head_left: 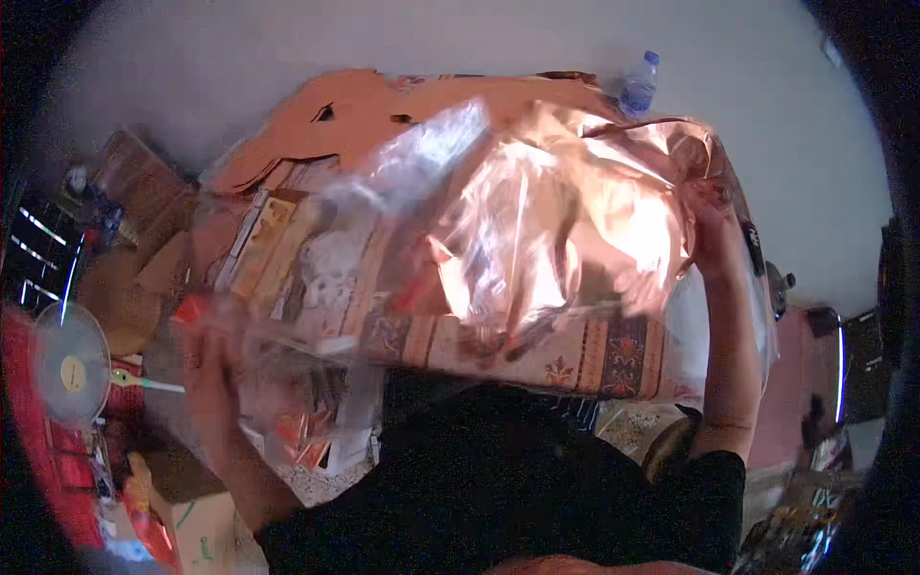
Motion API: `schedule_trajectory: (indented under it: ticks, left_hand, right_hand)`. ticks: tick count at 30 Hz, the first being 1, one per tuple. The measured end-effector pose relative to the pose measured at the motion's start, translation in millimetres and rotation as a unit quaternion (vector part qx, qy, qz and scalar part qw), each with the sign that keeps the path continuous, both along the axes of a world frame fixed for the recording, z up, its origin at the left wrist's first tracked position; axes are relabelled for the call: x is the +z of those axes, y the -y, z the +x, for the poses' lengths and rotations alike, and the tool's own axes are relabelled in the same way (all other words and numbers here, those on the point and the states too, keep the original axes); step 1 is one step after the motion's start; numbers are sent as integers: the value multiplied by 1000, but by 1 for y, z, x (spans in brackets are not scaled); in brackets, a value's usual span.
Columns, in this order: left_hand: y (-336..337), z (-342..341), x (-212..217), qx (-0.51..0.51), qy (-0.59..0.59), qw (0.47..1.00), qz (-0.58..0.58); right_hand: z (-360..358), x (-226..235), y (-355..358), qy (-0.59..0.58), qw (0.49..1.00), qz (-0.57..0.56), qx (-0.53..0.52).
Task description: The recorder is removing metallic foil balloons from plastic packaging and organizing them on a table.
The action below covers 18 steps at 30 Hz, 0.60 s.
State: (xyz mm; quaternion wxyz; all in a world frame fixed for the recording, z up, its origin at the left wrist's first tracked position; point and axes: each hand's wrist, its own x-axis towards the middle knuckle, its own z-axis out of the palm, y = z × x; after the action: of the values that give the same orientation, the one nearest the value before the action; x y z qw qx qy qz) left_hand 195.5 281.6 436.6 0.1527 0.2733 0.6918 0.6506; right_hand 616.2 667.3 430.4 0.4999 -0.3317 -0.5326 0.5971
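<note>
My right hand (709,218), raised at the right, is closed on the edge of a crumpled, shiny copper-coloured foil sheet (613,211). The foil spreads over the middle of the table, its folds smeared by motion. Toward the left, clear plastic film (422,158) stretches across the view. My left hand (218,331) is blurred beyond the table's left side, its fingers closed on that film. Something red-orange (192,309) shows at its fingertips; what it is I cannot make out.
A patterned cloth (565,359) covers the table. Orange sheet material (369,101) lies at the back, near a water bottle (640,86). A white-and-yellow box (259,230) sits at the left. A round fan (72,362) stands far left, above a cardboard box (206,513).
</note>
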Motion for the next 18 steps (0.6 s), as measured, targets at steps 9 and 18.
schedule_trajectory:
  ticks: [9, 18]
  left_hand:
    - [206, -123, -189, -62, 413, 905, -74]
    - [144, -145, -309, -139, -145, 928, -315]
  right_hand:
    - [-31, -46, -37, 145, 984, -50, 88]
    - [-26, -90, -59, 192, 978, -39, 67]
